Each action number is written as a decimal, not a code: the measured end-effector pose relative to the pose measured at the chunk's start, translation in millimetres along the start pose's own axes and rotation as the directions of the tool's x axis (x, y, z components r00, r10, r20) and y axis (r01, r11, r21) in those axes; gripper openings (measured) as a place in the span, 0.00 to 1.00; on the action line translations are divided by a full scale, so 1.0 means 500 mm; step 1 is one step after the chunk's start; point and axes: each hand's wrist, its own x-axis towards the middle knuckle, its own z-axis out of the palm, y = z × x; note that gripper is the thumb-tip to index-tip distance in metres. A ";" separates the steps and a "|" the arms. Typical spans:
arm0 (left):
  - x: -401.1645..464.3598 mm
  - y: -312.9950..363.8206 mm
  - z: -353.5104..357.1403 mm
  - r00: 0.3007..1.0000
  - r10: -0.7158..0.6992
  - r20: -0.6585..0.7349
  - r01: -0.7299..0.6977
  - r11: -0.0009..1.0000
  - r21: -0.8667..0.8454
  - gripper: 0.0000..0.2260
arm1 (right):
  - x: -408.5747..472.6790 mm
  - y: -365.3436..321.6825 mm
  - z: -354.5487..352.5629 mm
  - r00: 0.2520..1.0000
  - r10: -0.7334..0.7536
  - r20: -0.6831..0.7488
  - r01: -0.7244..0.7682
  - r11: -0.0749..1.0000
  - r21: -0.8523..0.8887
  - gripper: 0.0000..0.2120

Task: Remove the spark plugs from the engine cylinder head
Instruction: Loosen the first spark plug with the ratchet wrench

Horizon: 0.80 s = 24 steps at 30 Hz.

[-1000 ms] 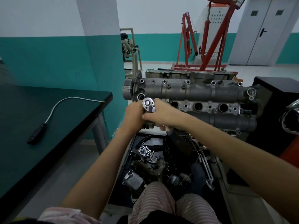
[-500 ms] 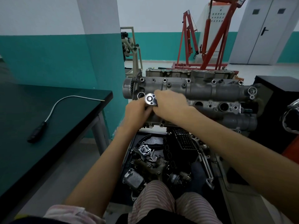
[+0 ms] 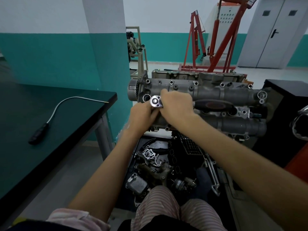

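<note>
The grey engine cylinder head (image 3: 216,92) lies across the stand in front of me. A ratchet wrench stands over its left end, its shiny round head (image 3: 155,101) up and its black and red handle (image 3: 215,105) pointing right over the plug wells. My right hand (image 3: 176,105) grips the wrench just behind the head. My left hand (image 3: 143,115) holds the shaft under the ratchet head. An open plug well (image 3: 146,97) shows left of the wrench. The spark plugs themselves are hidden.
A dark table (image 3: 50,130) stands at my left with a flexible pick-up tool (image 3: 50,119) lying on it. Loose engine parts (image 3: 158,167) fill the tray below the head. A red engine crane (image 3: 216,39) stands behind. A black cabinet (image 3: 291,97) is at the right.
The wrench handle has swung from under my right hand out to the right over the head. Both hands moved slightly up and away from me with the ratchet head.
</note>
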 end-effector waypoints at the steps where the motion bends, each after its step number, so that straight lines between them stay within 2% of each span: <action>1: 0.000 -0.001 0.001 1.000 0.009 0.016 -0.009 1.000 0.024 0.10 | -0.009 -0.015 0.009 0.997 0.026 -0.067 -0.026 1.000 -0.003 0.05; 2: -0.003 0.004 -0.002 0.999 -0.001 0.047 0.001 1.000 -0.004 0.12 | -0.021 -0.036 0.023 0.992 0.112 -0.054 -0.107 0.991 0.079 0.07; 3: -0.006 0.004 0.002 0.999 -0.013 0.051 0.014 1.000 -0.015 0.14 | -0.031 -0.054 0.039 0.978 0.207 0.035 -0.208 0.934 0.290 0.08; 4: -0.001 0.001 0.000 0.989 -0.112 0.102 0.122 0.987 -0.106 0.15 | -0.037 -0.074 0.045 0.945 0.252 0.208 -0.327 0.738 0.590 0.11; 5: 0.006 -0.006 0.000 0.971 -0.200 0.132 0.217 0.968 -0.127 0.16 | -0.039 -0.085 0.040 0.891 0.187 0.413 -0.453 0.415 0.789 0.14; 6: 0.010 -0.013 0.004 0.937 -0.292 0.192 0.325 0.929 -0.174 0.17 | -0.037 -0.084 0.037 0.850 0.084 0.520 -0.525 0.204 0.826 0.16; 7: 0.008 -0.014 0.006 0.925 -0.300 0.235 0.340 0.927 -0.157 0.18 | -0.027 -0.071 0.035 0.855 0.010 0.519 -0.508 0.214 0.834 0.13; 8: 0.005 -0.008 0.006 0.955 -0.220 0.201 0.244 0.964 -0.104 0.17 | -0.018 -0.052 0.027 0.888 0.004 0.460 -0.417 0.428 0.802 0.08; 9: 0.002 -0.001 0.003 0.981 -0.122 0.148 0.133 0.989 -0.063 0.15 | -0.009 -0.036 0.018 0.932 0.039 0.360 -0.283 0.700 0.655 0.04; 10: -0.001 0.004 -0.002 0.994 -0.068 0.088 0.072 0.996 -0.048 0.12 | -0.002 -0.022 0.016 0.972 0.074 0.222 -0.165 0.891 0.424 0.05; 11: -0.001 0.007 -0.009 0.999 -0.032 0.041 0.034 0.998 -0.044 0.10 | -0.004 -0.015 0.016 0.991 0.099 0.086 -0.116 0.969 0.218 0.05; 12: -0.001 0.008 -0.011 1.000 0.010 0.000 -0.010 0.999 -0.037 0.10 | -0.011 -0.017 0.020 0.994 0.107 -0.027 -0.104 0.989 0.102 0.05; 14: -0.002 0.006 -0.011 1.000 0.018 0.018 -0.018 1.000 -0.006 0.14 | -0.032 -0.049 0.041 0.979 0.142 -0.148 -0.131 0.988 0.080 0.07; 15: -0.003 0.008 -0.010 0.999 0.004 0.054 -0.004 1.000 0.006 0.17 | -0.043 -0.072 0.053 0.970 0.214 -0.114 -0.193 0.966 0.171 0.08; 16: -0.002 0.010 -0.012 0.994 -0.053 0.099 0.054 0.999 -0.008 0.20 | -0.051 -0.091 0.063 0.957 0.291 -0.009 -0.268 0.894 0.360 0.11; 17: 0.001 0.011 -0.014 0.979 -0.150 0.137 0.160 0.985 -0.059 0.21 | -0.053 -0.105 0.063 0.935 0.317 0.159 -0.345 0.708 0.617 0.14; 18: 0.003 0.010 -0.015 0.954 -0.249 0.168 0.270 0.955 -0.120 0.20 | -0.050 -0.108 0.053 0.903 0.249 0.351 -0.427 0.412 0.805 0.16; 19: 0.005 0.007 -0.014 0.924 -0.313 0.220 0.346 0.930 -0.128 0.18 | -0.042 -0.100 0.045 0.873 0.146 0.466 -0.487 0.205 0.849 0.15; 20: 0.004 0.007 -0.014 0.930 -0.285 0.232 0.305 0.951 -0.054 0.13 | -0.033 -0.083 0.039 0.864 0.048 0.501 -0.501 0.183 0.846 0.14; 21: 0.003 0.008 -0.013 0.949 -0.224 0.221 0.226 0.974 0.016 0.08 | -0.022 -0.059 0.033 0.878 -0.005 0.478 -0.447 0.345 0.825 0.11; 22: 0.002 0.005 -0.011 0.975 -0.143 0.172 0.139 0.990 0.036 0.04 | -0.013 -0.037 0.021 0.901 -0.015 0.433 -0.345 0.581 0.737 0.07; 23: 0.000 0.009 -0.013 0.992 -0.081 0.095 0.080 0.997 0.015 0.04 | -0.007 -0.019 0.015 0.937 0.011 0.348 -0.223 0.787 0.575 0.05; 24: -0.003 0.011 -0.015 0.999 -0.026 0.025 0.027 0.999 -0.017 0.04 | -0.007 -0.011 0.010 0.968 0.061 0.242 -0.155 0.906 0.393 0.06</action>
